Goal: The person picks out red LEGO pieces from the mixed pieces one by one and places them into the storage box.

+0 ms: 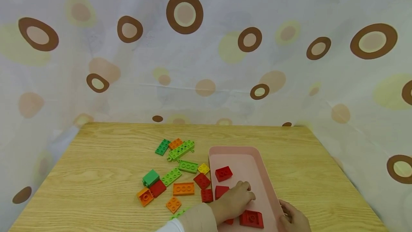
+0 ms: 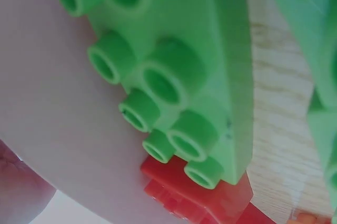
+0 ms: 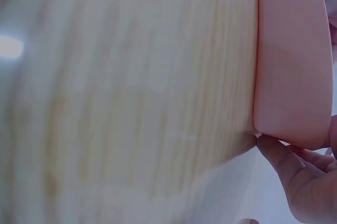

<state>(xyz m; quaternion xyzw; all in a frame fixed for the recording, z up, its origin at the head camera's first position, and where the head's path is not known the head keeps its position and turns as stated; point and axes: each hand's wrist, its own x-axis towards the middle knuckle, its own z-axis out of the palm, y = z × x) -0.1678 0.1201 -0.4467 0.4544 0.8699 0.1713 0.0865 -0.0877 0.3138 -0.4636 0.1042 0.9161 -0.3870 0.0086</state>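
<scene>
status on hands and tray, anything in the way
Left hand over pink tray, among red bricks, grip unclear. Right hand gripping tray's right edge. Loose bricks outside, left of tray.

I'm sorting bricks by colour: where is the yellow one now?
In the head view, the yellow brick lies on the table, just left of the pink tray, between a light green brick and a red brick.

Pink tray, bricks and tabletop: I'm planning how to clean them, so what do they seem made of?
Pink tray: probably plastic, smooth and satin, with rounded, moulded-looking corners. Bricks: likely hard plastic, evenly coloured, with hollow studs. Tabletop: wood or wood-look laminate; grain shows, and glare suggests gloss.
</scene>
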